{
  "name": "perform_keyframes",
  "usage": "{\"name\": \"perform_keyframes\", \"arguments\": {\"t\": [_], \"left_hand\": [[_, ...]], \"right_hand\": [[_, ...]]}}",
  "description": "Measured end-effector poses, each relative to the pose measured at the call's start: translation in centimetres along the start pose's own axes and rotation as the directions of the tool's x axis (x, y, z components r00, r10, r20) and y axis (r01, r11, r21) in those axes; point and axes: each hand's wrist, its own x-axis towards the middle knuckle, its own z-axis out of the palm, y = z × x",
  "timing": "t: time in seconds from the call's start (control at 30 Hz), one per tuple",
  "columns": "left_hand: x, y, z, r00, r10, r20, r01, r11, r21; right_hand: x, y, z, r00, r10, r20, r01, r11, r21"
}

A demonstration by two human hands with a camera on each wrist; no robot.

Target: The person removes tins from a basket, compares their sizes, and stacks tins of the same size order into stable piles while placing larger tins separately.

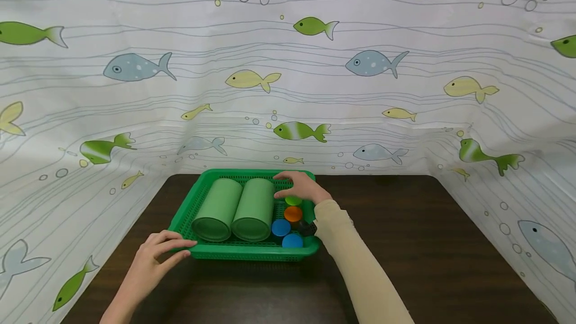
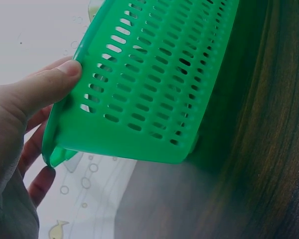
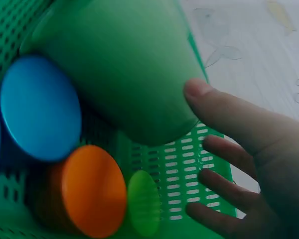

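Note:
A green plastic basket [image 1: 252,253] with slotted walls stands on the table. At its near left corner my left hand [image 1: 155,256] pinches the rim, thumb outside and fingers behind it in the left wrist view. Two light green cylinders [image 1: 219,204] lie side by side in the basket. Over the far right part reaches my right hand [image 1: 300,187], its fingers spread beside the right cylinder [image 3: 134,69]. In the right wrist view the thumb is at that cylinder's end; whether it touches cannot be told. Nothing is held there.
Along the basket's right side stand small containers with blue [image 1: 292,241], orange [image 1: 293,213] and lime green [image 1: 293,201] tops. A dark wood table [image 1: 405,244] lies beneath. White fish-patterned sheeting [image 1: 288,99] rises behind and at both sides.

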Motion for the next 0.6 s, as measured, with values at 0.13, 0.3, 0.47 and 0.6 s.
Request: {"name": "perform_keyframes", "arguments": {"t": [0.13, 0.3, 0.47, 0.6], "left_hand": [[0.0, 0.0, 0.0, 1.000, -0.001, 0.001, 0.001, 1.000, -0.007], [-0.1, 0.0, 0.1, 1.000, -0.011, 0.010, 0.011, 1.000, -0.001], [-0.2, 0.0, 0.0, 1.000, -0.020, 0.008, 0.020, 1.000, 0.019], [-0.2, -0.1, -0.1, 1.000, -0.028, 0.010, 0.028, 0.999, 0.020]], "right_hand": [[1.2, -0.5, -0.5, 0.994, 0.006, 0.111, 0.003, 0.997, -0.074], [2.1, -1.0, -1.6, 0.984, 0.037, 0.176, -0.009, 0.987, -0.158], [2.4, -1.0, -2.0, 0.963, 0.093, 0.253, -0.034, 0.973, -0.229], [2.7, -0.9, -1.8, 0.949, 0.150, 0.276, -0.070, 0.958, -0.278]]}}
